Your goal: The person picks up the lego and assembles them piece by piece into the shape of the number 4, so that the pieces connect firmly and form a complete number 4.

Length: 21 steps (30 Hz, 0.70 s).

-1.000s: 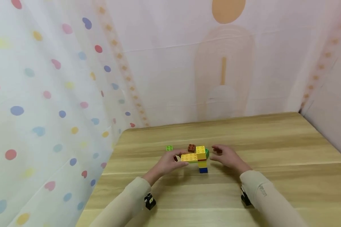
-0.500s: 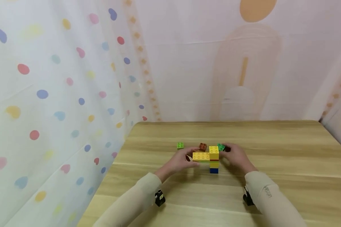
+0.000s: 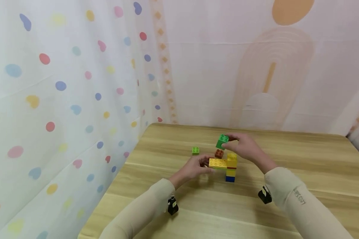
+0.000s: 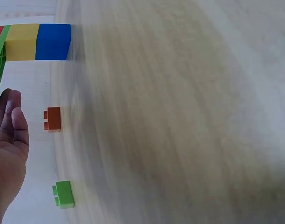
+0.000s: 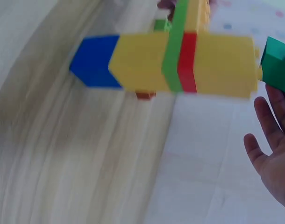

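Observation:
A brick structure [image 3: 231, 165] stands on the table: a stack of blue and yellow bricks with a thin red layer, and a yellow-topped arm with light green underneath reaching left. My left hand [image 3: 193, 168] grips the free end of that arm, thumb on the near side and fingers on the far side. Between thumb and fingertips my right hand [image 3: 246, 146] pinches a green brick [image 3: 222, 141], raised above the table behind the stack. In the right wrist view this green brick [image 5: 276, 64] is close over the stack's studded top, and the lower fingers are spread.
A small brown-red brick [image 3: 219, 153] lies just behind the structure. Further left is a light green brick [image 3: 195, 151]. Both rest on the wooden table [image 3: 275, 205]. A patterned curtain [image 3: 209, 73] hangs behind the table's far edge and along its left side.
My right hand has reached the green brick behind the stack, taken hold of it and lifted it. My left hand stays at the arm's end. The head view has swung left.

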Available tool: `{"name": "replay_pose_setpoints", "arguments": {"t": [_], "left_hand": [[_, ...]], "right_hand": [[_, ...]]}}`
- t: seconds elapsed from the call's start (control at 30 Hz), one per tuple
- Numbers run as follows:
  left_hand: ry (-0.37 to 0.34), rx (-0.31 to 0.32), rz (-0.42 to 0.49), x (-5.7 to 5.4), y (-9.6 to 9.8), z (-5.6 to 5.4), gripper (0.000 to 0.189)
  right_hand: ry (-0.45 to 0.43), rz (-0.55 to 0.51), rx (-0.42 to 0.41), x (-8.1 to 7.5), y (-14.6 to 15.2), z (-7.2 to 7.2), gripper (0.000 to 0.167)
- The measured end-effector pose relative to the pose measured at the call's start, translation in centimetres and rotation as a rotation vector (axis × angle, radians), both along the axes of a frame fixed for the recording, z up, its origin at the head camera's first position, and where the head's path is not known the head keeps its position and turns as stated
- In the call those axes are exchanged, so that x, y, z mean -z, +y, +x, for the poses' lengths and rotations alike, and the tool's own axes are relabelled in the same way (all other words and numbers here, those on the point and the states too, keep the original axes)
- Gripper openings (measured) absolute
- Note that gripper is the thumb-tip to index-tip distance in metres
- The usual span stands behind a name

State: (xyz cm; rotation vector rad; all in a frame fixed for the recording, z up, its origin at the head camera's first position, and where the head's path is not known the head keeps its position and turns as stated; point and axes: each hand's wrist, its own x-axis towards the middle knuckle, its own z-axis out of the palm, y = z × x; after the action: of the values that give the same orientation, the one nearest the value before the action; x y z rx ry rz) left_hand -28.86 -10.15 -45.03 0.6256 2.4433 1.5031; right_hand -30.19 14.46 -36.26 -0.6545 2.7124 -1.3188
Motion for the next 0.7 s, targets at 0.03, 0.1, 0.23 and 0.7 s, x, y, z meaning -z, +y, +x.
{"name": "replay_pose_setpoints", "arguments": {"t": [0.03,0.1,0.23,0.7], "left_hand": [[-0.002,0.009,0.013,0.1,0.2,-0.1,0.042],[-0.014,0.013,0.038,0.2,0.6,-0.1,0.042],[-0.030,-0.001,0.052,0.5,1.5,-0.2,0.037],[-0.048,-0.006,0.055,0.3,2.7,-0.4,0.033]], "right_hand": [[-0.006,0.013,-0.013,0.1,-0.2,0.1,0.050],[-0.022,0.033,-0.033,0.5,-0.5,0.3,0.051],[-0.047,0.048,-0.065,1.4,-0.4,0.6,0.050],[-0.035,0.091,-0.152,2.3,0.0,0.9,0.040]]}}
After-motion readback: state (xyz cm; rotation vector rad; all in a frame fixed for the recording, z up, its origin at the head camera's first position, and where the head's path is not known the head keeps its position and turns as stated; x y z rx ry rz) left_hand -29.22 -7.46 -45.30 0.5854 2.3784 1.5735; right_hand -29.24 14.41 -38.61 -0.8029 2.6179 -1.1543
